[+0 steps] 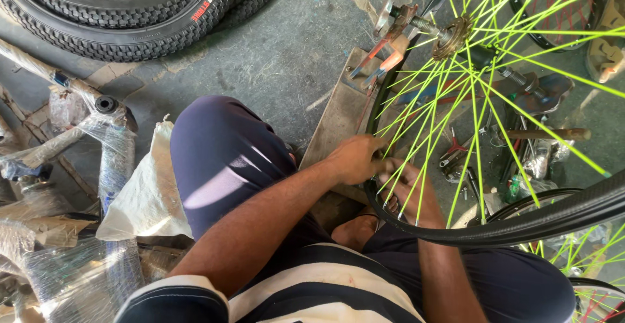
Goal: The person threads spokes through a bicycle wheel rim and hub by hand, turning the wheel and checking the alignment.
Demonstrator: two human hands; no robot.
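Observation:
A bicycle wheel with a black rim (374, 105) and bright yellow-green spokes (478, 121) stands in front of me, its hub and brass-coloured sprocket (454, 35) at the upper right. My left hand (355, 158) grips the rim's lower left part from outside. My right hand (409, 189) reaches between the spokes and presses against the same stretch of rim, fingers curled on it. A black tyre (560, 215) runs across the lower right, close to the lens.
Black knobbly tyres (124, 17) lie stacked at the top left. Plastic-wrapped bicycle frames (78, 141) fill the left side. A metal stand (342, 111) rests on the concrete floor, with tools (456, 154) scattered beyond the wheel. My knee (224, 157) is beside a white sack (146, 193).

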